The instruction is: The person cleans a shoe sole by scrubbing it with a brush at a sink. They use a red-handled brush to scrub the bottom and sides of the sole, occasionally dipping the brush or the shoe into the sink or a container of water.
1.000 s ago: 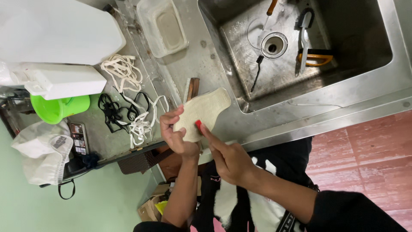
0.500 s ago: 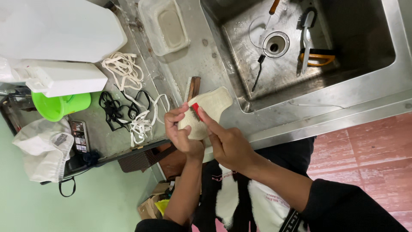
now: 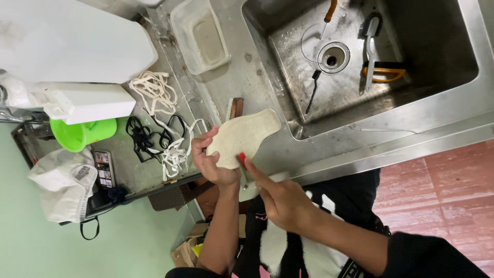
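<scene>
One cream fabric insole-shaped piece (image 3: 243, 136) held flat just above the front edge of the steel counter (image 3: 267, 87), between the sink and the lace pile. Left hand (image 3: 213, 162) has it: grip closed on the piece's near end, thumb on top, fingers curled under, wrist bent up from a bare forearm that comes from the bottom of the view. Right hand (image 3: 280, 198) comes in from the lower right in a dark sleeve, forefinger stretched out with its red nail touching the piece's lower edge; other fingers loosely curled, grip holds nothing that I can see. One brown-handled brush (image 3: 236, 107) lies on the counter just behind the piece, partly hidden. One sink (image 3: 437, 77) at the counter's right end, with one drain, one small black brush (image 3: 312, 91), one white-handled brush (image 3: 370, 49), one orange-handled tool (image 3: 329, 11) and one orange loop thing (image 3: 383, 74) in it. One clear plastic tub (image 3: 203, 36) at the back edge of the counter. Left of the hands: a tangle of white laces (image 3: 154, 92), a tangle of black laces (image 3: 141, 136), number of strands cannot tell. At the counter's left edge one green cup (image 3: 82, 134), one white box (image 3: 87, 103), one phone (image 3: 104, 169), one white bag (image 3: 59, 185).
</scene>
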